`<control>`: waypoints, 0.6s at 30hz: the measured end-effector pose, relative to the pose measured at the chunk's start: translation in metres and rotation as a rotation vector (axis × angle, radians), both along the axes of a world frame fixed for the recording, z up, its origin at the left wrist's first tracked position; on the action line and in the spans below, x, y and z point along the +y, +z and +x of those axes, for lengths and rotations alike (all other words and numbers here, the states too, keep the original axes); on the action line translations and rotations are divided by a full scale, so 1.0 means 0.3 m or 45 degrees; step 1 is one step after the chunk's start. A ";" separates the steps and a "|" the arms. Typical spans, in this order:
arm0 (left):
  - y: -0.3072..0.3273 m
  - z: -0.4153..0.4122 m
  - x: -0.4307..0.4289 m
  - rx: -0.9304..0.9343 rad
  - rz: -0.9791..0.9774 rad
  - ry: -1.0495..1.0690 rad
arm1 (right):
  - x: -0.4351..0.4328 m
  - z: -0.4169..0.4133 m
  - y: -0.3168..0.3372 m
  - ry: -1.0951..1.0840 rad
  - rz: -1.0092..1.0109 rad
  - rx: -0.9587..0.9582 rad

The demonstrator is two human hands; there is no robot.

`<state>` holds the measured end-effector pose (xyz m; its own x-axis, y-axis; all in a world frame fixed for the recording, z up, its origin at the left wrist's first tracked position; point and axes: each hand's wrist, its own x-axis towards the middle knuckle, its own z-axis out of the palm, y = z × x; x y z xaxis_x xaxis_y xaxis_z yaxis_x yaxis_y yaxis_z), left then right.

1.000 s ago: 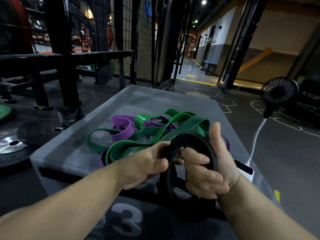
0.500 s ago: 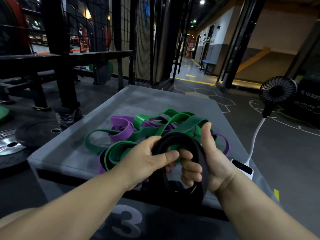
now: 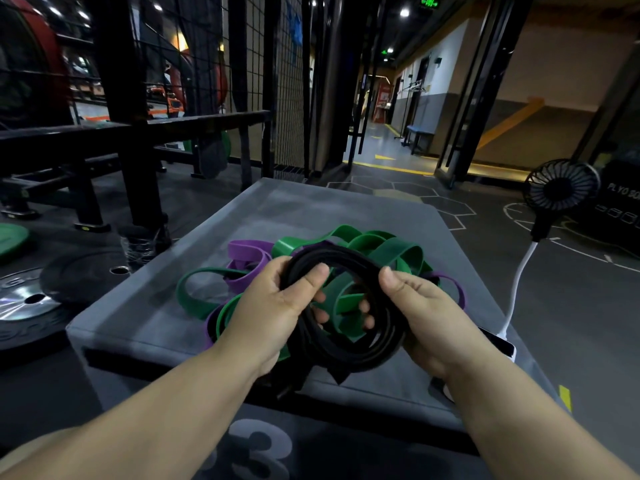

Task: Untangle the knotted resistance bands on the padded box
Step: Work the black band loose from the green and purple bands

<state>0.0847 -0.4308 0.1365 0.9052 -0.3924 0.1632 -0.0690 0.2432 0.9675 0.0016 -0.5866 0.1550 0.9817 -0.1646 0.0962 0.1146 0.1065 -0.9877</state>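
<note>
Now wider and flatter: black band (image 3: 353, 358)

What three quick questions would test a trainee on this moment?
1. True or false: the left hand and the right hand both hold the black band.
2. Which lie on the padded box? A green bands and purple bands; B red and blue ones; C yellow ones only.
3. Fill in: the fan stands on the person's ____ side.
Key: 1 true; 2 A; 3 right.
</note>
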 end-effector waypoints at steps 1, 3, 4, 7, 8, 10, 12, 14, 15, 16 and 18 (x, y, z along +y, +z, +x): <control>-0.002 -0.001 0.002 -0.009 0.019 -0.028 | 0.000 -0.001 0.004 -0.003 0.008 -0.020; -0.003 -0.006 0.000 -0.007 0.018 -0.060 | 0.002 -0.001 0.002 0.019 0.034 -0.051; -0.003 -0.009 -0.003 0.008 -0.010 -0.056 | 0.004 0.002 -0.004 0.036 0.058 -0.059; 0.000 -0.017 -0.011 0.050 -0.122 0.025 | 0.010 0.009 -0.031 0.130 0.078 -0.075; 0.002 -0.017 -0.013 0.051 -0.137 0.052 | 0.010 0.012 -0.041 0.161 0.043 -0.072; 0.004 -0.014 -0.014 0.062 -0.162 0.079 | 0.010 0.017 -0.053 0.169 -0.069 -0.020; 0.006 -0.008 -0.013 0.070 -0.177 0.090 | 0.005 0.018 -0.059 0.143 -0.133 0.032; 0.008 -0.002 -0.010 0.085 -0.179 0.104 | -0.001 0.021 -0.062 0.106 -0.159 0.031; 0.011 0.001 -0.007 0.103 -0.181 0.108 | -0.003 0.024 -0.063 0.080 -0.156 0.019; 0.012 0.004 -0.004 0.120 -0.181 0.109 | -0.005 0.029 -0.066 0.049 -0.127 -0.002; 0.012 0.007 0.001 0.127 -0.163 0.111 | -0.005 0.036 -0.065 -0.016 -0.031 -0.049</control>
<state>0.0870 -0.4305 0.1400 0.9490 -0.2938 0.1147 -0.0005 0.3624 0.9320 0.0123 -0.5882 0.1355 0.9749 -0.1743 0.1383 0.1541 0.0808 -0.9847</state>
